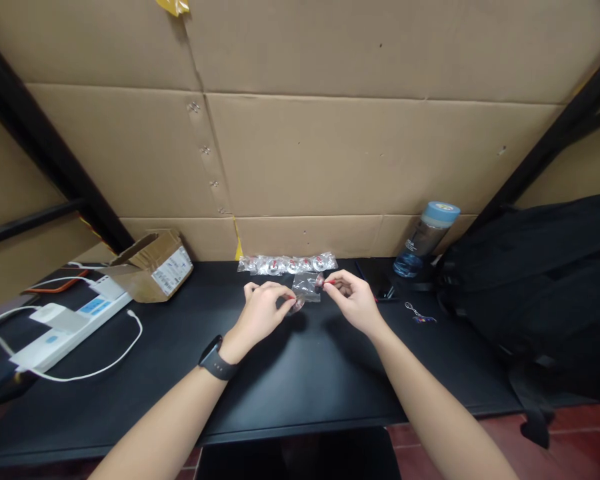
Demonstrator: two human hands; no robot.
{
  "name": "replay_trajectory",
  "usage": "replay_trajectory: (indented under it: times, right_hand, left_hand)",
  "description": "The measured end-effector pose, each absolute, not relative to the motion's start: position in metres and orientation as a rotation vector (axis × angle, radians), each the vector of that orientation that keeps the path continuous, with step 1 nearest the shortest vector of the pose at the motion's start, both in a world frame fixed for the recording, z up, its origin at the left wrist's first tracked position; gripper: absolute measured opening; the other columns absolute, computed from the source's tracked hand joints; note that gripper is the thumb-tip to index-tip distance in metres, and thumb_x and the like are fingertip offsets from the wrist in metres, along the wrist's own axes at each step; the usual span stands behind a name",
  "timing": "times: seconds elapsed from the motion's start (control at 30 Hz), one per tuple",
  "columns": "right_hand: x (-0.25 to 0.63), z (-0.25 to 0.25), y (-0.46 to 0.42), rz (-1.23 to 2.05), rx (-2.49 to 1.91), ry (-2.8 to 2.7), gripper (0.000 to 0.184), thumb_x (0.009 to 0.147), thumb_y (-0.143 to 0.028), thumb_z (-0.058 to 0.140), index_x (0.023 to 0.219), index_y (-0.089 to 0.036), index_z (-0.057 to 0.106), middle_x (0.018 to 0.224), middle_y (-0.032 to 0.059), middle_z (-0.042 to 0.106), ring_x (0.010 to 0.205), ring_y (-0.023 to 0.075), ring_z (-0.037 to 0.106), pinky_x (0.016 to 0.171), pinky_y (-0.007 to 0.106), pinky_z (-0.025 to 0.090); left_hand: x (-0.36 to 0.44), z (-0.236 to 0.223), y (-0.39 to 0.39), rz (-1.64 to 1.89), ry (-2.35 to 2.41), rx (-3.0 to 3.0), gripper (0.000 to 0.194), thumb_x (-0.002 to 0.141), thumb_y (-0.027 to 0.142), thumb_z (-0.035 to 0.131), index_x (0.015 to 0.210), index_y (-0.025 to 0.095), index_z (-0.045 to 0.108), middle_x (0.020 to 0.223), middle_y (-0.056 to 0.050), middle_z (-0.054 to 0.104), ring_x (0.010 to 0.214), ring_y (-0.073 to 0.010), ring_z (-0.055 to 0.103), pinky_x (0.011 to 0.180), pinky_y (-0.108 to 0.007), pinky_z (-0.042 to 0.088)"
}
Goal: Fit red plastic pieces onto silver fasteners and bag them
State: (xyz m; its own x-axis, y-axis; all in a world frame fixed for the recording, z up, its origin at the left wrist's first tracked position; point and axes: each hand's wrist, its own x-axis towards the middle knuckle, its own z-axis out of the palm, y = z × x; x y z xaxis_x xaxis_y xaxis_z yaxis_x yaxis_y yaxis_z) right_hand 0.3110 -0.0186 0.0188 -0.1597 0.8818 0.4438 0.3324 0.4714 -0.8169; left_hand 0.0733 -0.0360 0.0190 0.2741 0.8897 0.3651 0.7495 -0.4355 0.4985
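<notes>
My left hand (266,312), with a dark watch (216,359) on its wrist, pinches a small clear round piece with a red part (297,305), which looks like a suction cup. A similar piece (319,281) is between the fingertips of my right hand (353,300), its red part towards the thumb. Both are held a little above the black table (307,393), apart from each other. Just behind them lies a clear plastic bag (307,287). Along the cardboard wall runs a row of clear packets (287,265) with round, partly red pieces inside.
To the left are an open cardboard box (153,267) and a white power strip (73,330) with cables. On the right stand a blue-lidded bottle (425,240) and a black backpack (540,287), with a dark phone (376,279) and a keychain (421,316) nearby.
</notes>
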Motion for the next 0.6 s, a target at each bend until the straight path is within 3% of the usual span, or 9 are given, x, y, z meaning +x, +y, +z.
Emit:
replay_trajectory:
  times: [0.13, 0.3, 0.6]
  right_hand:
    - [0.312, 0.017, -0.017, 0.754, -1.028, -1.665, 0.027, 0.089, -0.047, 0.066, 0.094, -0.021, 0.065, 0.089, 0.0067, 0.073, 0.077, 0.0205, 0.068, 0.069, 0.032, 0.054]
    - [0.309, 0.016, -0.019, 0.767, -1.039, -1.698, 0.029, 0.089, -0.049, 0.065, 0.094, -0.02, 0.065, 0.093, 0.008, 0.074, 0.08, 0.0217, 0.068, 0.071, 0.034, 0.056]
    - [0.301, 0.009, -0.022, 0.825, -1.027, -1.746, 0.024, 0.09, -0.044, 0.066, 0.095, -0.02, 0.068, 0.094, 0.006, 0.074, 0.082, 0.0202, 0.07, 0.074, 0.032, 0.055]
  left_hand:
    - [0.071, 0.018, -0.031, 1.016, 1.505, 2.107, 0.015, 0.09, 0.037, 0.064, 0.089, 0.028, 0.076, 0.095, 0.001, 0.079, 0.096, -0.022, 0.07, 0.097, -0.041, 0.039]
    - [0.069, 0.01, -0.023, 1.209, 1.37, 1.829, 0.018, 0.084, 0.04, 0.069, 0.09, 0.024, 0.076, 0.094, -0.003, 0.079, 0.091, -0.0226, 0.074, 0.088, -0.034, 0.054]
    - [0.077, 0.005, -0.023, 1.303, 1.314, 1.686, 0.021, 0.085, 0.039, 0.07, 0.091, 0.02, 0.075, 0.096, -0.006, 0.079, 0.093, -0.0232, 0.074, 0.086, -0.033, 0.057]
